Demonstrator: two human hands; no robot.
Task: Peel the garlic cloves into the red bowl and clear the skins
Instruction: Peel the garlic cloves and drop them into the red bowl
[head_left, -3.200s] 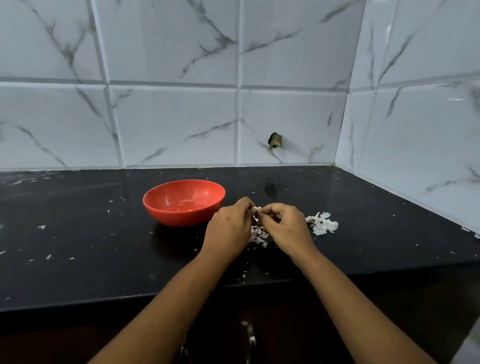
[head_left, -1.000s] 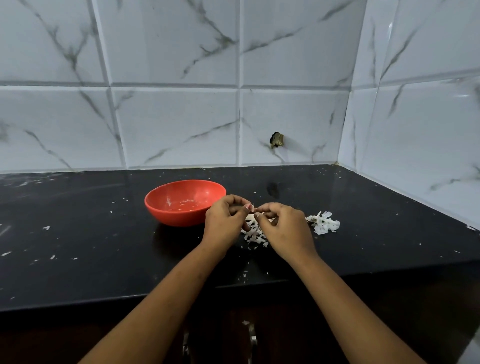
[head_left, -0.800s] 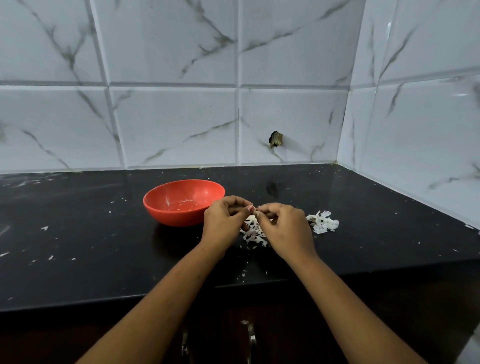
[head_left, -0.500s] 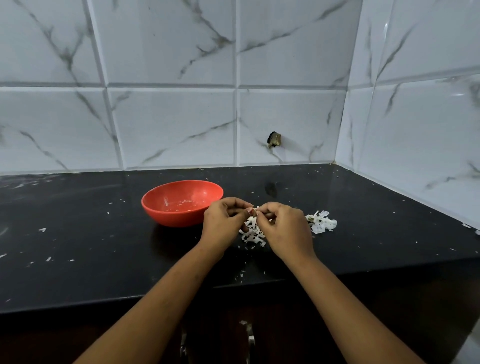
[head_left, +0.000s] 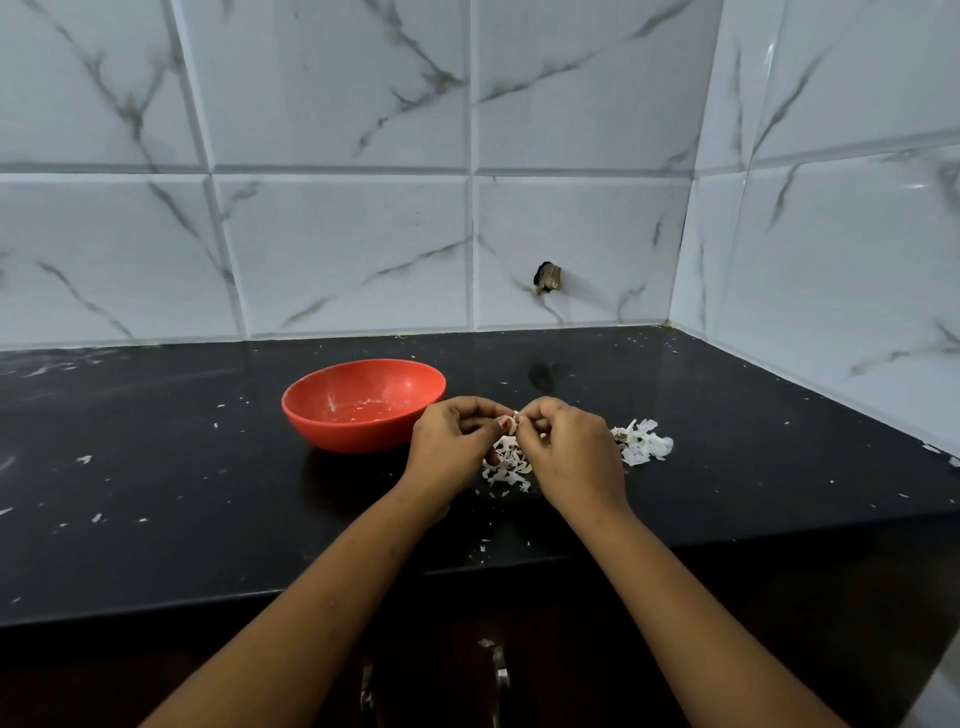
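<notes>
A red bowl (head_left: 363, 402) sits on the black counter (head_left: 156, 493), holding a few pale bits at its bottom. Just right of it, my left hand (head_left: 452, 447) and my right hand (head_left: 576, 457) meet above the counter, and both pinch one small garlic clove (head_left: 515, 422) between their fingertips. Only a sliver of the clove shows. Below the hands lies a pile of white skins (head_left: 506, 465). A second heap of white skins (head_left: 644, 441) lies to the right of my right hand.
Small skin flecks are scattered over the counter, some near its front edge (head_left: 483, 551). Marble-patterned wall tiles close off the back and the right side. A dark stub (head_left: 548, 278) sticks out of the back wall. Cabinet handles (head_left: 498, 670) show below the counter.
Both hands have stayed together over the skin pile, with the fingertips shifting slightly on the clove. The bowl and heaps have not moved.
</notes>
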